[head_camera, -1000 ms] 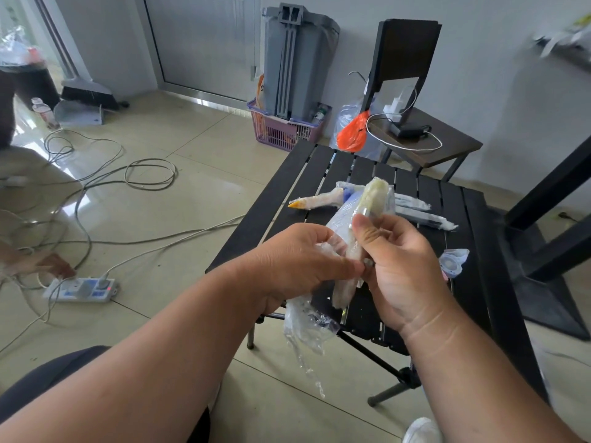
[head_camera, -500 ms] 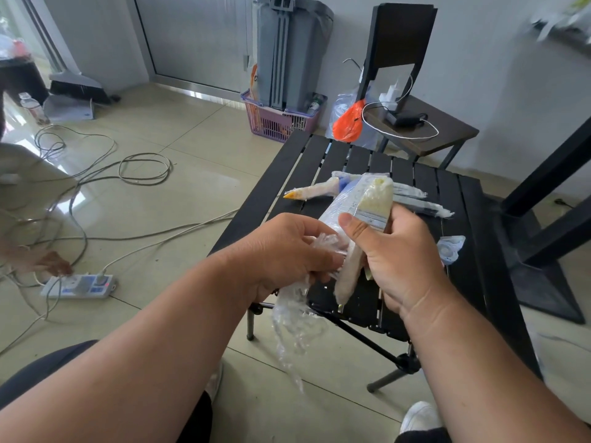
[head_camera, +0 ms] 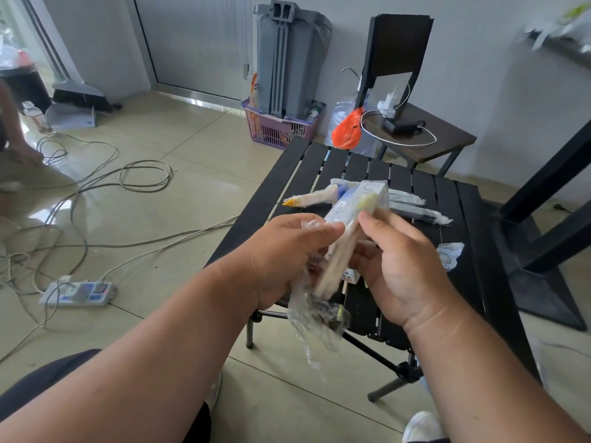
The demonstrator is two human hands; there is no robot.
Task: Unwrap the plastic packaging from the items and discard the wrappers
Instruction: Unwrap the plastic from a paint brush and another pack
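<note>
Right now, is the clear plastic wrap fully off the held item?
No. The clear plastic wrap hangs loose below, yet still covers the long pale item above.

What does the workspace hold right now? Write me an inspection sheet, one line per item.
Surface: black slatted table, partly bare.
Job's things: wrapped item held above the table; clear wrapper hanging loose below it; more wrapped items lying on the slats.
Clutter: small crumpled wrapper at the table's right edge.
Grippers: left hand grips the wrapper; right hand holds the item.
Cables: loose cables and power strip on the floor.
Surroundings: purple basket, side table, orange bag.
</note>
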